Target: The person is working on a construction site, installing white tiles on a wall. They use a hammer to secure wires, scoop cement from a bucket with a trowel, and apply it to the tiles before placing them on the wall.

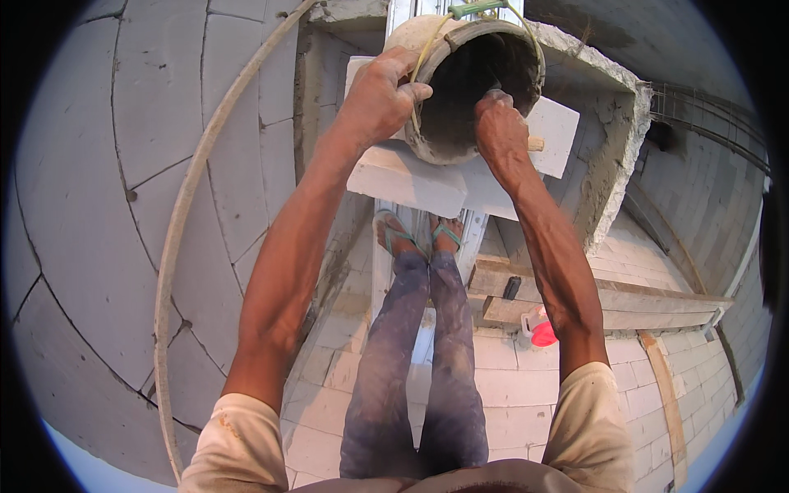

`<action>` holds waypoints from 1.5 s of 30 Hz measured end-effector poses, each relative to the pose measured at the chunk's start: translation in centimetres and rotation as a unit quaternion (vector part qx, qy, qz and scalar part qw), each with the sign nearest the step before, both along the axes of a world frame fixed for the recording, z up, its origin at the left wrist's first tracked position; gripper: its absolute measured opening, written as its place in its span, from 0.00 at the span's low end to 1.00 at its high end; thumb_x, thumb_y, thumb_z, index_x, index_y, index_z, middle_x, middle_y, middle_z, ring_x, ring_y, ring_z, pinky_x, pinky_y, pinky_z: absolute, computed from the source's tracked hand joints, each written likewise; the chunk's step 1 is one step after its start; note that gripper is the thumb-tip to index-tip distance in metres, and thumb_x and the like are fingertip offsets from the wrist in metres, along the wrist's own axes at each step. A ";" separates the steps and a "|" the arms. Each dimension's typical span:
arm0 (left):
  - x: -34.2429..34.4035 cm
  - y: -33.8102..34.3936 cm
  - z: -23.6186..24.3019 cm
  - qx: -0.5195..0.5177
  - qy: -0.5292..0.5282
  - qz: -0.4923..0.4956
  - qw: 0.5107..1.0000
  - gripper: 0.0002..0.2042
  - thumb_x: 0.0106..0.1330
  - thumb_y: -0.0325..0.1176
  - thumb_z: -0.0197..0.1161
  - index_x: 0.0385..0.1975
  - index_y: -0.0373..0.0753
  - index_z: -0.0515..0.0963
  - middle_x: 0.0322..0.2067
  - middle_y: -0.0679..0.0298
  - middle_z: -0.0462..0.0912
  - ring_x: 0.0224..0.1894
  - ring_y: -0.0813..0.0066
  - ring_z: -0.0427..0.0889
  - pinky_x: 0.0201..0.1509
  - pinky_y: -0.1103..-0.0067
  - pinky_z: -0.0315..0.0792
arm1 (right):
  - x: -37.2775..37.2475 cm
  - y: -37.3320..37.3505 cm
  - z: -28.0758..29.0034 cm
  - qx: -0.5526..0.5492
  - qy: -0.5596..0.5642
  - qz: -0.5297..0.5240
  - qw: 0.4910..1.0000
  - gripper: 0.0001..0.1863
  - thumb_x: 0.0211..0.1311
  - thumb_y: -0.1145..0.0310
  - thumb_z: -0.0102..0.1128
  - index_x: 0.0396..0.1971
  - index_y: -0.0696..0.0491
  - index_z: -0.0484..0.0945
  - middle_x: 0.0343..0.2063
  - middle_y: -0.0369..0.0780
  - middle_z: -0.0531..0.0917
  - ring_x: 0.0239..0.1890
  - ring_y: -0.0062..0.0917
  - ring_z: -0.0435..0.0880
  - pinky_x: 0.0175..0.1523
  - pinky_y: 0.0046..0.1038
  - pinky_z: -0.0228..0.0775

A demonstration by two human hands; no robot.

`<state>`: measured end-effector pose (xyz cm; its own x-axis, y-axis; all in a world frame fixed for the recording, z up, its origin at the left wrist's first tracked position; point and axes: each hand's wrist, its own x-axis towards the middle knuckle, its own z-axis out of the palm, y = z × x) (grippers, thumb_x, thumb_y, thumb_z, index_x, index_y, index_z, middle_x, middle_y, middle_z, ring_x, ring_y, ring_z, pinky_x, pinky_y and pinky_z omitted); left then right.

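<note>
A round, mortar-stained bucket [421,34] lies tilted on pale blocks [411,177], its dark mouth facing me. Its cord handle has a green grip [477,8] at the top. My left hand [382,97] holds the left side of the bucket at the rim, thumb toward the mouth. Inside the right part of the mouth, my right hand [503,131] is closed around a small hand tool with a greyish shank; the working end is lost in the dark interior. A short wooden stub [536,144] pokes out beside my right wrist.
My sandalled feet stand on a narrow ribbed metal plank [384,275]. A grey block wall [156,90] and bent conduit [193,177] rise on the left. At right are a rough concrete frame [620,172], wooden beams [608,297], and a pink-and-white object [540,329] below.
</note>
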<state>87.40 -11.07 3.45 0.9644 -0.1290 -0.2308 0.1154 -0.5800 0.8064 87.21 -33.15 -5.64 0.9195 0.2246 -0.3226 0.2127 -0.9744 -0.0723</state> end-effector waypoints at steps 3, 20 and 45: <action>-0.2 -0.7 -0.1 -0.006 -0.019 -0.002 1.000 0.23 0.69 0.28 0.69 0.63 0.32 0.80 0.54 0.57 0.83 0.53 0.65 0.83 0.54 0.71 0.84 | -2.3 1.2 -1.0 0.008 0.102 0.044 0.994 0.08 0.65 0.75 0.62 0.37 0.58 0.89 0.41 0.49 0.90 0.44 0.42 0.94 0.39 0.40 0.89; 0.6 7.4 -1.5 -0.181 0.123 0.165 0.962 0.28 0.74 0.28 0.67 0.72 0.26 0.68 0.53 0.50 0.85 0.49 0.63 0.91 0.55 0.66 0.90 | -0.1 -2.5 1.5 0.375 0.407 -0.071 0.830 0.21 0.69 0.53 0.71 0.33 0.58 0.77 0.21 0.37 0.77 0.22 0.23 0.77 0.23 0.32 0.67; -47.1 -1.0 5.7 -0.039 0.465 0.279 0.839 0.35 0.73 0.43 0.68 0.72 0.26 0.67 0.67 0.41 0.74 0.70 0.50 0.75 0.74 0.63 0.69 | -12.3 -4.2 8.4 0.444 0.509 -0.199 0.710 0.16 0.74 0.55 0.65 0.36 0.53 0.79 0.18 0.30 0.72 0.14 0.13 0.65 0.18 0.20 0.56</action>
